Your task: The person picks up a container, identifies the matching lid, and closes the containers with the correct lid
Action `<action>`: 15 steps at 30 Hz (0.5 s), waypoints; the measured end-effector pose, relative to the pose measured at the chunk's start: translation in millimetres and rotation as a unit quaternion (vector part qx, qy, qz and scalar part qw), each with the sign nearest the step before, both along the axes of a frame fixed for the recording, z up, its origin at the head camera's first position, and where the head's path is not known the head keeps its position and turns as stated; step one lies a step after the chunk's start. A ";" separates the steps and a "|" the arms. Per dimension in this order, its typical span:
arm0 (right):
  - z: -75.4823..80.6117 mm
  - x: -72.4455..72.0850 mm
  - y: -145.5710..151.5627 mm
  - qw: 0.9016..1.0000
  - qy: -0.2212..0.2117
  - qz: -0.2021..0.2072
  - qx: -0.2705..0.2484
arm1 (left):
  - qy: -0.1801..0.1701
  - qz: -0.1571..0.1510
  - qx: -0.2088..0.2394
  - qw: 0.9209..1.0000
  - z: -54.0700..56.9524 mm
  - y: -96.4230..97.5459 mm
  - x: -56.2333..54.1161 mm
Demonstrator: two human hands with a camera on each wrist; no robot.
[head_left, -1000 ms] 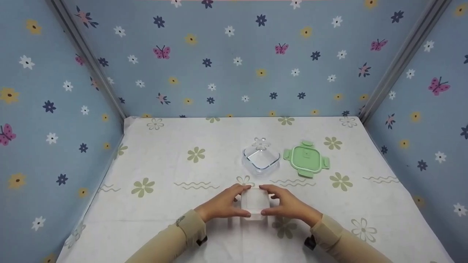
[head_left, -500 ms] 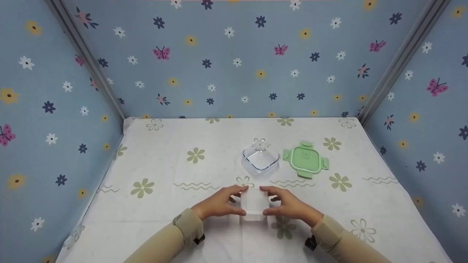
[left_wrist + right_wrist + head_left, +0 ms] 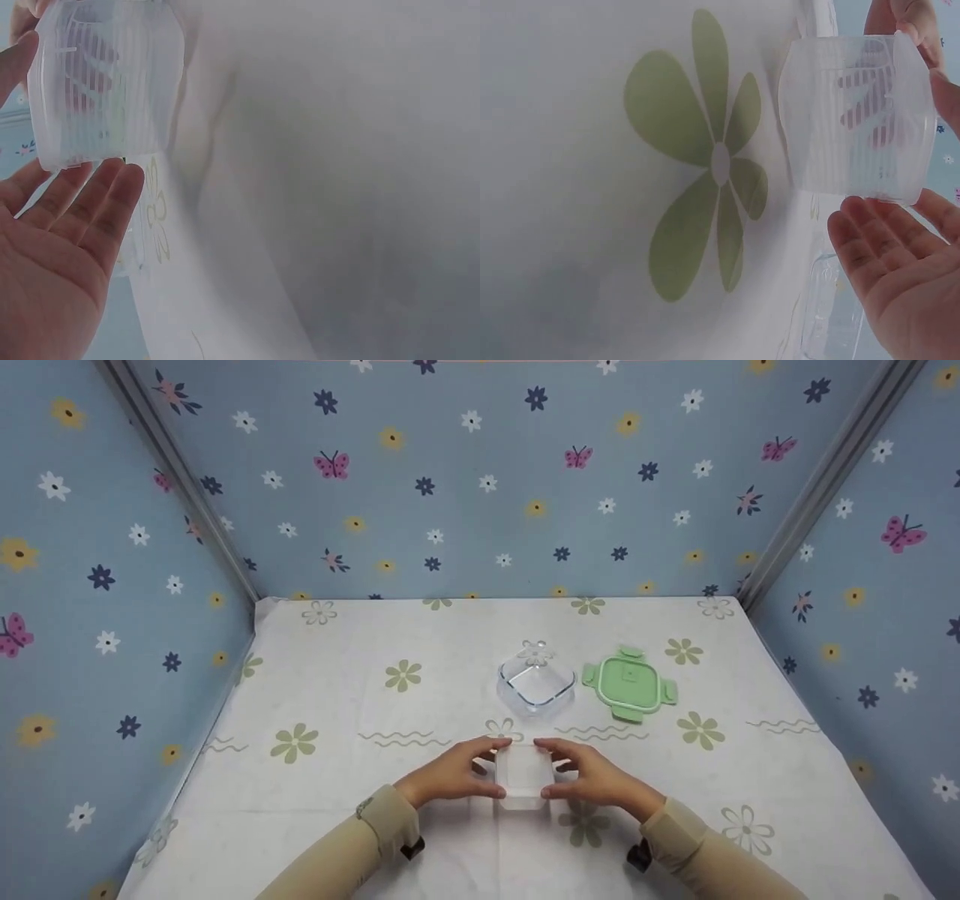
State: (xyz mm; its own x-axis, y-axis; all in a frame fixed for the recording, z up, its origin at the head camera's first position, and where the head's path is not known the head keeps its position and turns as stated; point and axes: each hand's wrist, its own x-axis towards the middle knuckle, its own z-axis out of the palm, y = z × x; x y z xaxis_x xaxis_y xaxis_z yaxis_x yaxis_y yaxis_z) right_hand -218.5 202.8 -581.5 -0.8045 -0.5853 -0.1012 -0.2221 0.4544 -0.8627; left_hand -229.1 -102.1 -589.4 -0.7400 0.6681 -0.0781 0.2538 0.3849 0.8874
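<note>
A small translucent white plastic box (image 3: 525, 771) with ribbed sides stands near the front middle of the table, flat top upward. My left hand (image 3: 450, 774) grips its left side, thumb at the near corner and fingers at the far one. On the opposite side my right hand (image 3: 604, 780) holds it the same way. The left wrist view shows the left fingers (image 3: 101, 199) against the side of the box (image 3: 146, 97). From the right wrist, the right fingertips (image 3: 851, 214) meet the box wall (image 3: 821, 120), and striped finger shapes show through the plastic.
A square clear glass dish (image 3: 534, 707) sits just beyond the box. To its right lies a green lid (image 3: 628, 686) with flaps spread outward. A white cloth (image 3: 330, 780) with flower prints covers the table, and blue patterned walls (image 3: 480, 495) enclose it on three sides.
Both thumbs have slid outward along the near edge of the box toward its corners. The box, dish and lid stay in place; the head view shifts slightly.
</note>
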 end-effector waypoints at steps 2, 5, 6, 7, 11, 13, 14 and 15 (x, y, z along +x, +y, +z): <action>-0.8 -1.5 2.5 1.000 -0.002 0.011 -0.009 | -0.008 -0.004 0.006 1.000 -0.5 -0.9 -1.5; -2.3 -3.5 6.1 0.999 -0.007 0.031 -0.025 | -0.021 -0.013 0.020 0.999 -1.5 -2.6 -4.4; -2.9 -3.9 7.3 0.999 -0.013 0.035 -0.031 | -0.023 -0.016 0.023 0.999 -1.7 -3.0 -5.3; -3.7 -4.4 8.4 0.998 -0.016 0.038 -0.036 | -0.026 -0.018 0.025 0.999 -1.9 -3.4 -6.2; -6.9 -5.3 10.4 0.997 -0.036 0.041 -0.050 | -0.031 -0.012 0.033 0.999 -3.4 -3.0 -7.5; -8.8 -5.5 10.7 0.997 -0.047 0.037 -0.056 | -0.038 -0.003 0.036 0.999 -3.7 -1.9 -7.2; -9.3 -5.7 10.6 0.996 -0.053 0.035 -0.058 | -0.041 0.003 0.039 0.998 -3.4 -1.1 -7.0; -9.9 -5.9 10.3 0.996 -0.058 0.032 -0.061 | -0.047 0.009 0.042 0.998 -3.0 -0.5 -6.7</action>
